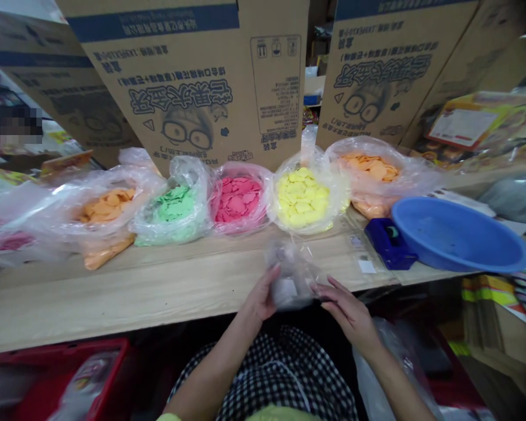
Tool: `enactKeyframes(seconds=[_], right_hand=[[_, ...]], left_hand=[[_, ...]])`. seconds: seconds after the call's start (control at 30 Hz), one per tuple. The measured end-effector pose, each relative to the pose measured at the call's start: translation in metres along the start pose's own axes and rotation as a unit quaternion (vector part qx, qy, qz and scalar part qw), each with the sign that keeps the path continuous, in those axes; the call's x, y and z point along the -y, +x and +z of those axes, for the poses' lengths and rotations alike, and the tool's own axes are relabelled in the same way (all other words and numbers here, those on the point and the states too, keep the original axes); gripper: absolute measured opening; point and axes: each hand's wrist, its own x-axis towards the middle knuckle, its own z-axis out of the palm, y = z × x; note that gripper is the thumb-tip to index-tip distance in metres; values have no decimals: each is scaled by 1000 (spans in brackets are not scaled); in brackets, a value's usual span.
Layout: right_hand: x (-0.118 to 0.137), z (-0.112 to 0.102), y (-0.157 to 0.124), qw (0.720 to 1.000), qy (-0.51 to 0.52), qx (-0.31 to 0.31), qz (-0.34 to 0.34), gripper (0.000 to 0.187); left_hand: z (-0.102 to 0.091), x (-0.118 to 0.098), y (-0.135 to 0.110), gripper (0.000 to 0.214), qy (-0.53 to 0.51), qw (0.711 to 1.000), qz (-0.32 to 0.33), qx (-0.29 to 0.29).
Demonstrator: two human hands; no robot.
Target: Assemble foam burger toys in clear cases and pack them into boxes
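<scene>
Between my hands, just over the table's front edge, is a clear plastic bag, blurred by motion, with a small whitish patch on it. My left hand is closed on its left side. The fingers of my right hand pinch its right edge. Behind the bag stand open plastic sacks of flat candy-like pieces: green pieces, pink pieces, yellow pieces and orange pieces. More orange pieces lie in a sack further left.
A blue basin sits at the right, beside a dark blue tape dispenser. Large cardboard boxes wall off the back of the wooden table. A red crate stands below at left. Another person is partly visible at far left.
</scene>
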Motion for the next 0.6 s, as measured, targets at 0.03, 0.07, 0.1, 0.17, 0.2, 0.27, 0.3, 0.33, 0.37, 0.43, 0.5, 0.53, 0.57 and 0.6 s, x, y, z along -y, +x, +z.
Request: enactKeyframes(seconds=[0.03,0.07,0.1,0.17,0.2,0.27,0.3,0.33,0.37,0.43,0.5,0.53,0.57,0.6], right_hand=[[-6,-1,-1,999,-30,13,-26,24],[-13,-2,-2,997,-59,31,-50,24],[-21,-2,-2,993,-88,48,-67,24],[-39,-4,-4,984,-140,78,-78,25],[-48,-5,-4,980,-162,89,-79,25],[-64,-8,-4,973,-195,99,-79,25],[-72,-11,-3,970,-208,100,-78,24],[-79,-14,-3,967,-220,102,-77,24],[-85,-17,-2,965,-230,103,-76,24],[-95,-25,-1,960,-245,111,-72,24],[-99,-33,0,959,-251,115,-66,26],[-97,-36,1,959,-251,115,-63,29],[-93,-38,3,960,-249,112,-59,33],[-84,-38,4,962,-245,107,-55,38]], left_hand=[[-5,-6,-1,41,-4,1000,-4,-11],[-9,-11,-3,38,-8,1000,-5,-22],[-14,-17,-5,36,-12,999,-3,-32],[-23,-26,-8,32,-17,999,11,-47],[-26,-29,-9,32,-19,998,19,-51],[-30,-31,-11,31,-22,998,28,-54],[-31,-31,-12,32,-23,998,26,-51],[-31,-30,-13,33,-25,998,20,-47],[-32,-28,-13,33,-26,999,11,-42],[-32,-24,-14,34,-29,999,-3,-33],[-32,-21,-14,35,-33,999,-8,-31],[-31,-19,-15,35,-33,999,-8,-31],[-31,-17,-15,36,-32,999,-8,-32],[-29,-15,-16,36,-30,999,-7,-35]])
